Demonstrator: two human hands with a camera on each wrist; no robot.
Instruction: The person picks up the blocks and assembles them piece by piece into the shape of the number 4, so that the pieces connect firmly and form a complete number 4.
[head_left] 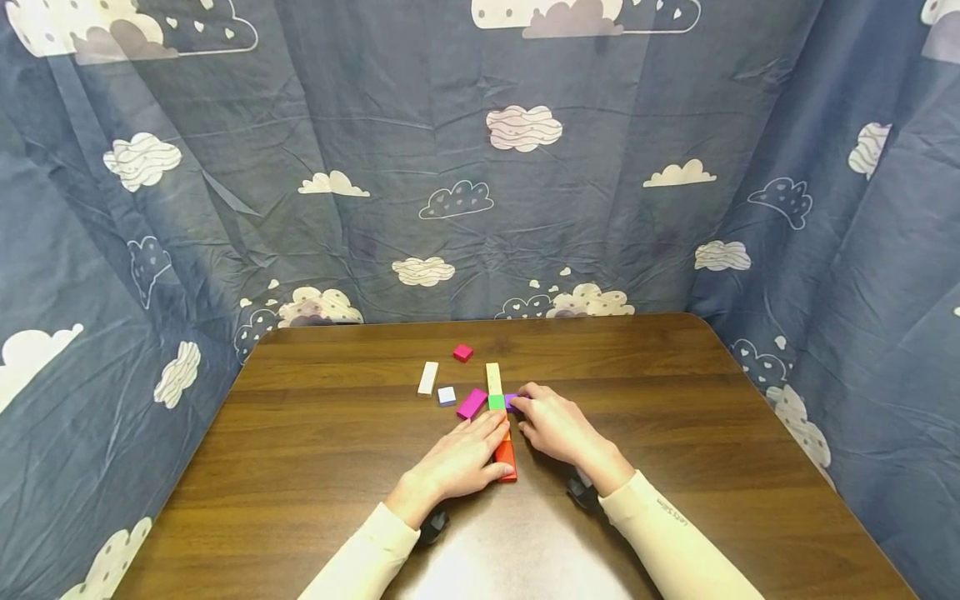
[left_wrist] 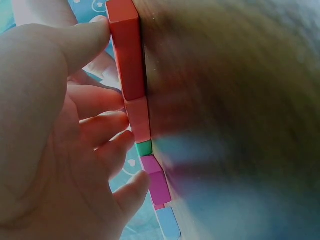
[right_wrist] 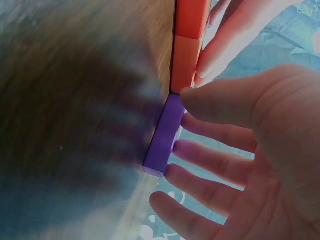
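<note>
Coloured blocks form a line: a pale yellow block (head_left: 493, 377) at the far end, a green block (head_left: 497, 402), an orange block (right_wrist: 186, 62) and a red block (head_left: 506, 465) nearest me. My left hand (head_left: 463, 458) lies flat over the orange and red blocks, fingers extended, thumb across the red one. A purple block (right_wrist: 162, 135) sits to the right of the green one. Fingertips and thumb of my right hand (head_left: 558, 425) touch it from above along its length. Just left of the green block lies a magenta block (head_left: 472, 405).
Farther left on the wooden table (head_left: 322, 458) are a white block (head_left: 427, 378), a small pale blue cube (head_left: 447, 396) and a small crimson block (head_left: 462, 353). A blue cloud-patterned curtain (head_left: 390, 225) hangs behind the table and along both sides.
</note>
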